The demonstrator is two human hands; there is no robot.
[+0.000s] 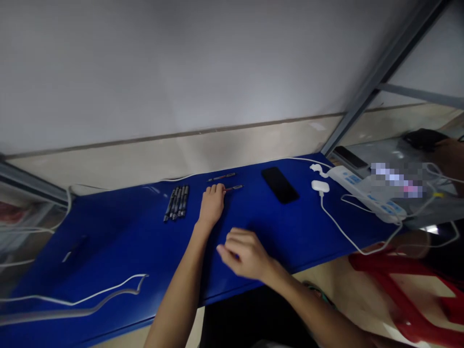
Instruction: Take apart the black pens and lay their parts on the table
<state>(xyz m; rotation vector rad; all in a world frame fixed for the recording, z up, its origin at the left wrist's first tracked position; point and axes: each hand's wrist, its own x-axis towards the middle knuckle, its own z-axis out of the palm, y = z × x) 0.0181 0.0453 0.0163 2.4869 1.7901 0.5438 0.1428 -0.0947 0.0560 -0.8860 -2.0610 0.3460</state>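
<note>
My left hand (pixel 212 205) rests on the blue tabletop with its fingers closed on one end of a slim pen (pixel 235 187). The rest of that pen sticks out to the right of the fingers. A second dark pen (pixel 223 177) lies just beyond it, roughly parallel. To the left of this hand, several black pens (pixel 176 203) lie side by side in a neat row. My right hand (pixel 246 253) hovers near the table's front edge, fingers curled in loosely, thumb a little apart, with nothing visible in it.
A black phone (pixel 280 185) lies to the right. Beyond it are a white earbud case (pixel 320 186) on a cable and a white power strip (pixel 366 193). White cables (pixel 90 296) cross the left end. A red stool (pixel 402 295) stands at right, near another person's arm (pixel 449 154).
</note>
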